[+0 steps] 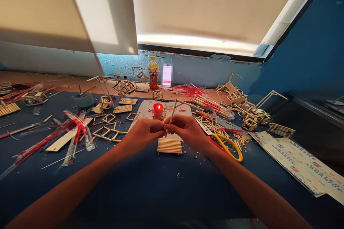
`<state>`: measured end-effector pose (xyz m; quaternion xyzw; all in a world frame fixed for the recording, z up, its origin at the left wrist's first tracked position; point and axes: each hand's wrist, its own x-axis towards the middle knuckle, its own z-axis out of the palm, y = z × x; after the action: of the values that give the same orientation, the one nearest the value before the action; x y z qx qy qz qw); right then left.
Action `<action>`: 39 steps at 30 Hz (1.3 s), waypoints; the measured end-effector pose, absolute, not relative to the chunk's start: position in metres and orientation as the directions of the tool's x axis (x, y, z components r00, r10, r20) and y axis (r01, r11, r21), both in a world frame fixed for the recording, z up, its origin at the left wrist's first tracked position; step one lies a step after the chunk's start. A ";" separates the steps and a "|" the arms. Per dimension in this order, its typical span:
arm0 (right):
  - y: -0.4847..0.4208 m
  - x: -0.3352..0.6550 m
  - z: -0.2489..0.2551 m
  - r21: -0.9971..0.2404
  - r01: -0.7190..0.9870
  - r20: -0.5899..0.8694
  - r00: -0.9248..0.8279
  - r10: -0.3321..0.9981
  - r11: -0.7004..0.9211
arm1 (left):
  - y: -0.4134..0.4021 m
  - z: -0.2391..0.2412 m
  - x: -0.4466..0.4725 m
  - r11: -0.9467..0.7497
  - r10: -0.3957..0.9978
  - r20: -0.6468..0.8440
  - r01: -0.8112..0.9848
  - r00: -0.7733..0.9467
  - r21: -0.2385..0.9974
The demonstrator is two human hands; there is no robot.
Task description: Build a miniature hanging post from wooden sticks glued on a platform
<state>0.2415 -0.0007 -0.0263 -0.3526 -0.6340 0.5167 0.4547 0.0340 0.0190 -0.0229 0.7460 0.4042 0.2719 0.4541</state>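
My left hand [145, 132] and my right hand [186, 130] meet at the middle of the blue table [166, 193], fingers pinched together on a thin wooden stick frame [178, 105] that rises from between them and bends right at the top. Just beyond the hands burns a small red candle [158, 111] on a white board [143, 109]. A flat raft of glued sticks [169, 146] lies right under my hands.
Yellow-handled scissors [228, 145] lie right of my right hand. Stick squares [107, 130] and red-striped wrappers [72, 132] cover the left. Stick cubes and frames [251, 116] pile up at right, printed paper [301, 166] beyond them. An orange drink bottle [153, 72] stands by the wall.
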 end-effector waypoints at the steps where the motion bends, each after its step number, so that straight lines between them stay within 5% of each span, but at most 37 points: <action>1: 0.001 0.242 -0.027 -0.975 -0.015 0.216 -0.316 0.924 0.223 | 0.022 -0.025 0.035 -0.234 0.848 0.026 0.330 0.529 0.915; 13: -0.006 0.254 -0.026 -0.977 0.049 0.180 -0.347 0.920 0.209 | 0.007 -0.026 0.044 0.019 0.761 -0.071 0.088 0.645 0.996; 19: -0.015 0.262 -0.015 -0.925 0.279 0.150 -0.358 0.921 0.259 | -0.005 -0.021 0.041 0.087 0.730 -0.072 0.011 0.680 0.996; 22: -0.009 0.283 -0.009 -0.795 0.563 0.151 -0.178 0.972 0.226 | -0.003 -0.020 0.036 0.060 0.763 -0.018 -0.043 0.646 0.997; 27: 0.011 0.341 -0.006 -0.427 0.903 0.036 0.071 0.997 -0.049 | 0.004 -0.019 0.026 -0.042 0.834 0.069 -0.061 0.547 0.997; 32: 0.019 0.365 -0.008 -0.245 0.966 -0.167 0.041 0.985 -0.082 | 0.008 -0.014 0.021 -0.130 0.863 0.144 -0.064 0.485 0.990; 39: 0.026 0.387 -0.009 -0.197 0.968 -0.094 0.142 0.985 -0.158 | 0.021 -0.010 0.008 -0.250 0.911 0.264 -0.084 0.317 0.965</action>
<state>0.3866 0.0257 -0.0091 -0.7543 -0.6473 0.1004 0.0446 0.0079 0.0210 -0.0098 0.6266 0.3299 0.4822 0.5158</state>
